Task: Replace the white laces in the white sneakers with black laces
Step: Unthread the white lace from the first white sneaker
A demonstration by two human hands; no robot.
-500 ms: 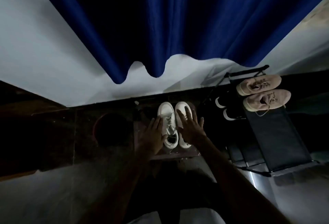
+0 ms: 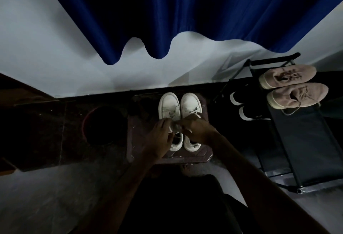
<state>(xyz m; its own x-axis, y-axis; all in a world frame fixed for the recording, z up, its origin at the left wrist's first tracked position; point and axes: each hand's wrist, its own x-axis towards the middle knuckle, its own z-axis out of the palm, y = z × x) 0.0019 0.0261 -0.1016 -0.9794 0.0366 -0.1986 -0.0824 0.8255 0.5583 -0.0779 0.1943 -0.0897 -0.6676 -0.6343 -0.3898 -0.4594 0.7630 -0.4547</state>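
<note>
**Room tight around the white sneakers [image 2: 191, 103]**

The pair stands side by side, toes toward the wall [image 2: 55, 57], on a low dark stand [image 2: 203, 153]. The heels sit close to the stand's near edge. A strip of its top shows on each side, wider on the person's left.

Both hands meet over the sneaker on the person's left. The left hand [image 2: 160, 138] and the right hand [image 2: 197, 131] have their fingers curled inward, and the tips pinch the white laces [image 2: 172, 113] at the tongue. Dim light hides the exact grip. The right wrist crosses the middle of the other sneaker.

A round dark tub with a reddish rim [image 2: 83, 125] sits just beside the stand's left edge. A black shoe rack [image 2: 306, 140] runs along the right side. Pink shoes [image 2: 289, 74] lie on the far end of its top shelf. Black shoes with white toes [image 2: 241, 108] sit lower, near the stand's right edge.

A blue curtain [image 2: 185, 10] hangs over the wall, and its hem ends well above the sneakers. Pale floor [image 2: 37, 206] stretches away at the near left, and a narrower strip shows on the near right, before the rack's front bar.
</note>
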